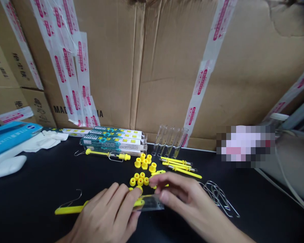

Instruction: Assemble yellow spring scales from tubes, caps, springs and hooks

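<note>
My left hand (111,211) is closed round a yellow spring-scale rod (69,210) lying nearly level; a wire hook (74,199) sticks up at its left end. Past my fingers, the rod's yellow tip overlaps a clear plastic tube (153,203). At that tube's right end my right hand (182,192) has its thumb and curled fingers closed on the edge, though the contact is partly hidden. Just behind the hands stand several small yellow caps (140,181), some covered by my left fingers. A yellow part (158,172) lies behind my right fingers.
Behind are stacked spring-scale boxes (114,140), an assembled spring scale (98,153), several clear tubes (169,143) and yellow spring rods (181,167). Wire hooks (219,199) lie right. A blue packet (14,138) and white case (8,166) sit left. Cardboard (164,74) walls the back.
</note>
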The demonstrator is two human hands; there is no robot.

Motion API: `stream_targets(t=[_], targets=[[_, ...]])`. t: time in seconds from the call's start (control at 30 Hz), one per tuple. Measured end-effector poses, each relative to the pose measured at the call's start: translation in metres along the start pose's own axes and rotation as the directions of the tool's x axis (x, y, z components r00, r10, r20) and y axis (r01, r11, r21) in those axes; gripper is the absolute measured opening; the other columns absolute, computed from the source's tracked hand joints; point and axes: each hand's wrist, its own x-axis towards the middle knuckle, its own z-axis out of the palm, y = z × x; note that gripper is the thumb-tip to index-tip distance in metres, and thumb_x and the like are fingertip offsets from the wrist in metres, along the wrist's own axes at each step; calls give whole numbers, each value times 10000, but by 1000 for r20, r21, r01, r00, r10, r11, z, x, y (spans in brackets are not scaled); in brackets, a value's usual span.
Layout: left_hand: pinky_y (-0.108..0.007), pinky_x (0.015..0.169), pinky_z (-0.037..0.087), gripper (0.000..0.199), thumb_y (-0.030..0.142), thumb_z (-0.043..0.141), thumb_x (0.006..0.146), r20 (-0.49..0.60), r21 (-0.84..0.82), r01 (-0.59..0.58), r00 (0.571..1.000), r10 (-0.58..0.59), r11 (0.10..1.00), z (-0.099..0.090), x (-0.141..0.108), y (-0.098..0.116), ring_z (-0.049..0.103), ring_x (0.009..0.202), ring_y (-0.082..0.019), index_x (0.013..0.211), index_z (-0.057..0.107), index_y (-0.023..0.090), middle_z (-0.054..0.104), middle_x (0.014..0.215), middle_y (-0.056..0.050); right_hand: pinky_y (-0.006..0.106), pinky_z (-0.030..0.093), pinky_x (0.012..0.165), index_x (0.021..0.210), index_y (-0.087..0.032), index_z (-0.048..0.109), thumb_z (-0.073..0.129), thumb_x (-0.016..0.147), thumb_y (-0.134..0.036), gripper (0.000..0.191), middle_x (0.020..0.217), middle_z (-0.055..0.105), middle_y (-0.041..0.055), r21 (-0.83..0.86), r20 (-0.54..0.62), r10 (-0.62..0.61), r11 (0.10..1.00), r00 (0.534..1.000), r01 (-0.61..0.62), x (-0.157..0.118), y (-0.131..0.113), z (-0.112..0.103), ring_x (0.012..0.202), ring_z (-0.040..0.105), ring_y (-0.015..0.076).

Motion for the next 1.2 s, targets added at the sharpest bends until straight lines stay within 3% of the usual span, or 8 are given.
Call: stream_targets(t=[0.1, 0.3, 0.43, 0.6, 0.73, 0.93, 1.07, 1.2], targets=[[-329, 597, 501, 300, 154, 344, 1054, 16, 4, -25, 1000, 25, 1000, -2, 0, 0, 729, 676, -212, 1121, 636, 136, 754, 803, -34, 304, 597, 764, 1096, -240, 752, 794, 804, -484, 383, 908, 775, 37, 96, 98, 39, 994, 994, -48, -14, 1, 9, 786, 720, 201], [-369, 783, 520, 344, 107, 333, 1061, 64, 15, -88, 994, 87, 996, -4, -1, -2, 746, 835, -225, 1283, 595, 85, 776, 998, -76, 286, 590, 706, 1088, -224, 748, 734, 875, -438, 302, 812, 749, 24, 181, 59, 132, 974, 990, -140, -15, 13, 10, 700, 694, 171], [-378, 824, 533, 350, 148, 348, 1063, 88, 45, -37, 996, 33, 998, -9, 6, -13, 737, 938, -242, 1314, 567, 42, 752, 1091, -129, 294, 595, 711, 1013, -216, 762, 776, 833, -471, 312, 833, 765, 43, 297, -70, 141, 948, 988, -115, -13, 15, 0, 721, 704, 180], [-401, 682, 582, 400, 250, 269, 1095, 95, 6, 27, 995, -28, 1000, -11, 15, -25, 748, 774, -249, 1157, 623, 71, 756, 923, -105, 285, 596, 766, 1012, -218, 752, 736, 887, -440, 255, 881, 778, 60, 337, -205, 114, 941, 972, -39, -18, 6, -18, 788, 726, 189], [-285, 629, 596, 405, 280, 284, 1111, 80, -213, 91, 994, -76, 973, -9, 18, -27, 735, 653, -160, 948, 640, 178, 745, 798, -3, 292, 601, 795, 999, -188, 752, 684, 927, -422, 255, 913, 785, 94, 490, -210, 182, 870, 961, -58, -20, 4, -28, 830, 733, 202], [-59, 574, 540, 391, 431, 302, 1106, 94, -447, 288, 957, -275, 847, -13, 15, -23, 691, 530, -43, 1038, 630, 230, 713, 716, 76, 306, 595, 762, 958, -179, 722, 718, 880, -480, 311, 852, 797, 100, 608, -118, 226, 786, 967, -109, -19, 6, -19, 783, 743, 202], [-135, 540, 556, 520, 634, 331, 1030, 36, -282, 171, 985, -168, 944, -18, 10, -21, 730, 564, -99, 1091, 618, 204, 743, 754, 41, 322, 587, 756, 945, -195, 659, 735, 852, -457, 288, 851, 804, 92, 679, 32, 279, 699, 960, -226, -22, 6, -8, 781, 770, 214], [-213, 646, 548, 432, 498, 318, 1086, -57, -90, -8, 998, 3, 996, -19, 11, -22, 760, 661, -137, 1001, 608, 189, 774, 788, 23, 262, 574, 656, 840, -195, 592, 726, 873, -383, 234, 759, 799, 65, 736, 62, 392, 603, 918, -307, -22, 9, -3, 685, 773, 186]])
